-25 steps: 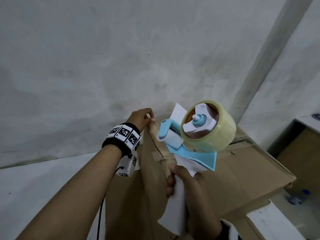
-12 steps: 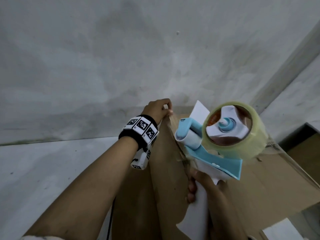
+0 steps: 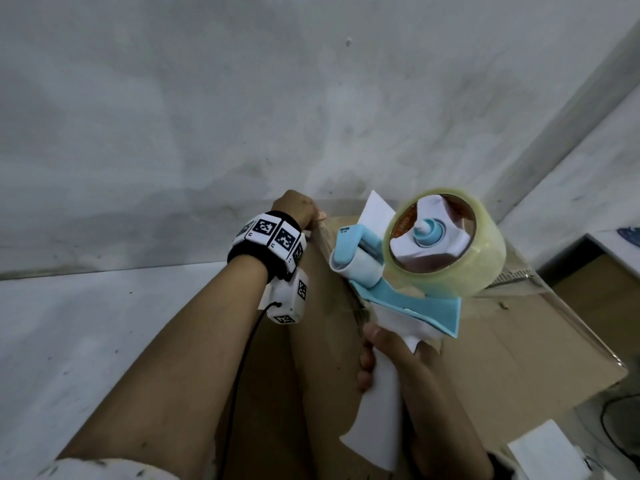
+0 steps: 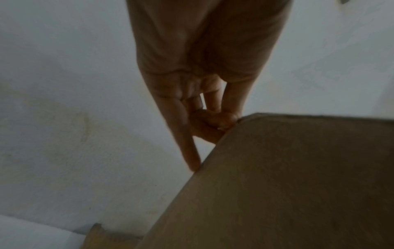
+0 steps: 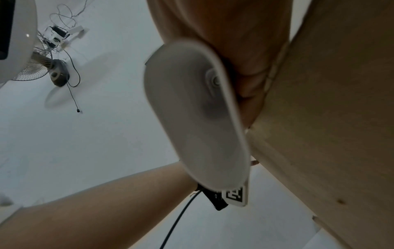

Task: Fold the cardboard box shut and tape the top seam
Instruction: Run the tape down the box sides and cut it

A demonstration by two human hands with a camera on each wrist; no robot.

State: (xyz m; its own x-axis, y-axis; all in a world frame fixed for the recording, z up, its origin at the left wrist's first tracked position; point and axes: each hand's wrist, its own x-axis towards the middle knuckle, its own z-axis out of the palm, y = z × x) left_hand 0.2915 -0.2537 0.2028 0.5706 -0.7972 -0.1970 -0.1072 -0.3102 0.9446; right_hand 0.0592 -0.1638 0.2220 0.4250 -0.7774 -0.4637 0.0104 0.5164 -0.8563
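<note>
The wall [image 3: 242,116] fills the far half of your head view, pale and stained, and the floor [image 3: 69,341] runs pale along the left. The box [image 3: 519,341] sits near you at centre and right, brown, with its top flaps folded flat. A strip of clear tape [image 3: 540,292] already shines along the far right part of the top. Your left hand [image 3: 298,209] is at the far left corner of the box; in the left wrist view its fingers [image 4: 215,121] curl against that corner edge, with one finger stretched down along the side. Your right hand [image 3: 391,355] is wrapped round the white handle of the dispenser [image 3: 408,299], holding it above the near middle of the box top. The dispenser is blue and white and points away from you. Its roll [image 3: 446,244] of clear tape sits on the far right side of the frame, facing you. On the far right of the floor lies a fan [image 5: 38,67] with its cable, seen from your right wrist.
</note>
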